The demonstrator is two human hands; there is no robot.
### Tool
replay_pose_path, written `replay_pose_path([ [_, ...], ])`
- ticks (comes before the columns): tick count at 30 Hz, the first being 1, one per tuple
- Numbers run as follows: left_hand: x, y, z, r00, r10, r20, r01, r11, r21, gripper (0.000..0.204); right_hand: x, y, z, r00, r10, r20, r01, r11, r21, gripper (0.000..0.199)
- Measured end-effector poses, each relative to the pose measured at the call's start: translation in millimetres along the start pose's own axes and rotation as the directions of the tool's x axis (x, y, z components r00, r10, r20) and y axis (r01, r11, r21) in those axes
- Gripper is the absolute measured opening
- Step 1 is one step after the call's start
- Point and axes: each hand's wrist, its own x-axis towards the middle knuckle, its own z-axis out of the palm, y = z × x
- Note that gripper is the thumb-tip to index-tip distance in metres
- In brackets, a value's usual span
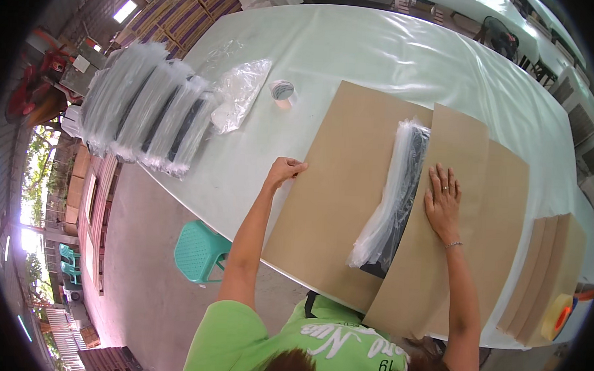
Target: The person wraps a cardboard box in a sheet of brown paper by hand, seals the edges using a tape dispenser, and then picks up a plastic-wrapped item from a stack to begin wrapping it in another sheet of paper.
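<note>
A large brown cardboard sheet (323, 200) lies on the table, and my left hand (288, 170) pinches its left edge between thumb and fingers. On the sheet rests a long bundle wrapped in clear plastic (403, 190), with something dark inside; its right side meets a folded cardboard panel (416, 273). My right hand (444, 202) lies flat on that panel with its fingers spread, holding nothing. A ring and a bracelet show on this hand and wrist. Beneath the panel, more cardboard (501, 214) extends to the right.
Several similar plastic-wrapped bundles (148, 106) lie at the table's far left, beside a clear plastic bag (241, 93) and a tape roll (282, 91). Folded cardboard (545, 263) and a yellow tape roll (556, 316) are at right. A green stool (200, 251) stands left of me.
</note>
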Motion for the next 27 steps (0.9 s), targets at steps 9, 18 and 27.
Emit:
replay_pose_path([
  [9,28.2,-34.8,-3.7,1.000,0.017,-0.001,-0.016,0.987,0.160,0.049,0.3,-10.1,-9.6,0.996,-0.031,0.082,0.028,0.999,0.037,0.053],
  [18,7.6,-2.0,61.8,0.949,0.251,-0.191,-0.206,0.951,0.229,0.114,-4.9,3.2,-6.8,0.994,-0.072,0.086,0.074,0.997,-0.015,0.050],
  [27,10.5,17.5,108.5,0.839,0.422,-0.343,-0.301,0.886,0.353,0.084,4.3,18.3,8.9,0.983,-0.119,0.142,0.120,0.993,-0.001,0.052],
])
